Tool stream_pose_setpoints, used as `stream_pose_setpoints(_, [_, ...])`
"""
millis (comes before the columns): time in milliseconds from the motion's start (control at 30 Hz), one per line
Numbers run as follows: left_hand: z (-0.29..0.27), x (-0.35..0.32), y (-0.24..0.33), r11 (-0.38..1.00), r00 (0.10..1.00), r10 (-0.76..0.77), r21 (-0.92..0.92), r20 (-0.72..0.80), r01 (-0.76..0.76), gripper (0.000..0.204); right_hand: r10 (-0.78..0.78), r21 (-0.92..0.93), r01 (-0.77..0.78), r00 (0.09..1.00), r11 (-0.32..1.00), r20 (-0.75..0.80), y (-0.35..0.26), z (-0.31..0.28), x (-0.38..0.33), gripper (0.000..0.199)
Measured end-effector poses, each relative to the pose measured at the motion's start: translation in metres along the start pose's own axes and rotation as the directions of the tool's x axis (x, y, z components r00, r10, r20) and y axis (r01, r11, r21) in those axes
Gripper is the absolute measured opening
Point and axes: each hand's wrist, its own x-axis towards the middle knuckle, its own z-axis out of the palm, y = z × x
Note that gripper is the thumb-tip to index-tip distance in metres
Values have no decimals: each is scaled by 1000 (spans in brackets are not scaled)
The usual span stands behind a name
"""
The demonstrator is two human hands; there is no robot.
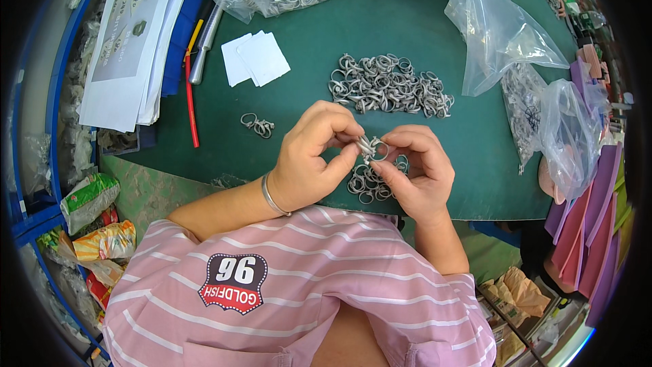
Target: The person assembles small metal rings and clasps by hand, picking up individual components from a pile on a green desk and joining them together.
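— Being pinched between both hands is a small silver metal ring; it is being gripped by the thumb and fingers of the left hand and of the right hand, just above the table's near edge.

— And beneath it?

— A small heap of rings is being partly covered by the hands. A larger pile is being kept farther back on the green mat, with white paper slips, clear plastic bags and stacked printed sheets being kept around it.
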Motion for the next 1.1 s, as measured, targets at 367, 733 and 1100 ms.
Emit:
stream_pose_setpoints(367, [1,-1,-3,998,998,-55,-27,-10,55,18,197,236,-206,979,950,61,-1,-2,0,20])
stream_pose_setpoints(733, [-9,8,0,482,657,-634,-457,408,748,9,466,471,-501,862,726,198,-11,0,3,23])
stream_pose_setpoints(1100, [-9,7,0,572,704,-617,-413,352,708,10,537,357,-606,796,711,279,-1,-18,-5,22])
